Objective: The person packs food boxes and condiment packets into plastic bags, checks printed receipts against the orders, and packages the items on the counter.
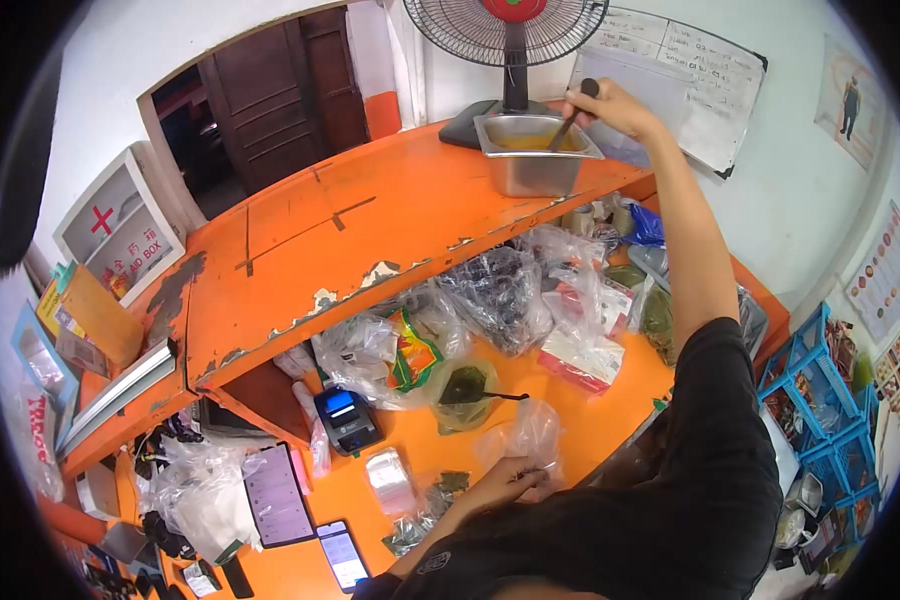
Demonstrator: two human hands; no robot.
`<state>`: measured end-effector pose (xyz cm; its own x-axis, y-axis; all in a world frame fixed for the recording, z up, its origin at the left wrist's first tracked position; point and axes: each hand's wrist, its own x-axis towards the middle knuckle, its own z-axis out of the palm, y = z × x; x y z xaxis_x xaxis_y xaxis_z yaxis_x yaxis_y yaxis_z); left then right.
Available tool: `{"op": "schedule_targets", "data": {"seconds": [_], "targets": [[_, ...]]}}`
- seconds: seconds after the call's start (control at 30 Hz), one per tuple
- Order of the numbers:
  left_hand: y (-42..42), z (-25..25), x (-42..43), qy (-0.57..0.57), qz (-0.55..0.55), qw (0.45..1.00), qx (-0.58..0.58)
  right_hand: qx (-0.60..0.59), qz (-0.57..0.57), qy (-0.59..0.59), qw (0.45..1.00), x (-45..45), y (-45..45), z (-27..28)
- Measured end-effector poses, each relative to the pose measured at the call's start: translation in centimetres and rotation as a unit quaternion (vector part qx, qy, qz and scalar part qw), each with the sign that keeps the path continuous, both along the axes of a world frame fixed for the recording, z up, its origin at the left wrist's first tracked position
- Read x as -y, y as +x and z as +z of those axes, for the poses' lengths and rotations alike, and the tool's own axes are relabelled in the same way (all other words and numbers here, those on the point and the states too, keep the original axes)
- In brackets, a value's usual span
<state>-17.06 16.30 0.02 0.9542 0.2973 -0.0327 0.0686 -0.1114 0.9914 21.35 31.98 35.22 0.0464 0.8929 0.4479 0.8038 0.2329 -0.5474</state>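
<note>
My right hand reaches up to the raised orange shelf and is closed round a black-handled utensil. Its lower end dips into a deep steel food pan holding something yellow, so its shape is hidden. Down on the lower counter, my left hand has its fingers closed on a clear plastic bag. Just beyond that bag stands a translucent tub with dark green contents, a dark spoon handle sticking out to the right.
A fan stands behind the pan. A card terminal, tablet and phone lie left on the counter. Plastic-wrapped goods crowd below the shelf's chipped edge. Blue crates stand at right.
</note>
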Motion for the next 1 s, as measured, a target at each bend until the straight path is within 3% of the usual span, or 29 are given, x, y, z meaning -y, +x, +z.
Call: {"op": "schedule_targets", "data": {"seconds": [0.17,0.27,0.6,0.83,1.0], "targets": [[0.3,-0.5,0.0,-0.004,-0.001,1.0,-0.006,0.06,-0.06,0.031,0.996,0.3,0.9,0.2],[0.4,-0.6,0.0,0.005,0.0,1.0,-0.004,0.032,-0.054,0.039,0.997,-2.5,1.8,-2.1],[0.3,-1.0,0.4,-0.01,0.007,1.0,0.002,-0.063,0.054,0.028,0.996,-0.2,-1.5,-1.6],[0.4,-0.5,0.2,-0.021,0.0,1.0,0.003,0.024,-0.045,0.022,0.998,0.5,1.3,-0.7],[0.3,-0.9,0.3,-0.012,-0.008,1.0,0.012,-0.026,-0.041,0.012,0.999,-1.5,-0.1,-2.1]]}}
